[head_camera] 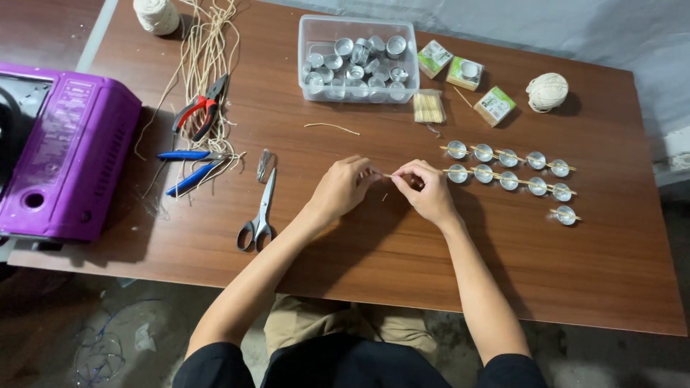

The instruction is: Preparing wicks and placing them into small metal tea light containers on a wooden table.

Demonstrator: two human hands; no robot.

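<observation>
A person seated at a brown wooden surface (402, 251) brings both hands together over a thin wooden stick (388, 176) — the left hand (343, 188) and the right hand (425, 190) each have their fingers pressed together, pinching the stick between them just above the surface near its middle.

To the right, the work looks well under way: two rows of small metal cups (509, 167), five in each, lie with sticks laid across their rims, and one more cup (566, 215) sits alone below them. Much appears left to do — a clear plastic tub (358, 59) at the far edge holds a heap of unused cups, and a bundle of spare sticks (429, 107) lies just beside it.

Three small square boxes (465, 74), green and white with tan sides, sit in a loose line right of the tub; their print is too small to make out. A ball of cream string (547, 91) rests near them, another ball (157, 15) at the far left corner. Scissors (261, 212), red-handled pliers (199, 109) and blue-handled pliers (190, 167) lie to the left, beside a purple case (65, 154) bearing a pale rectangular label.
</observation>
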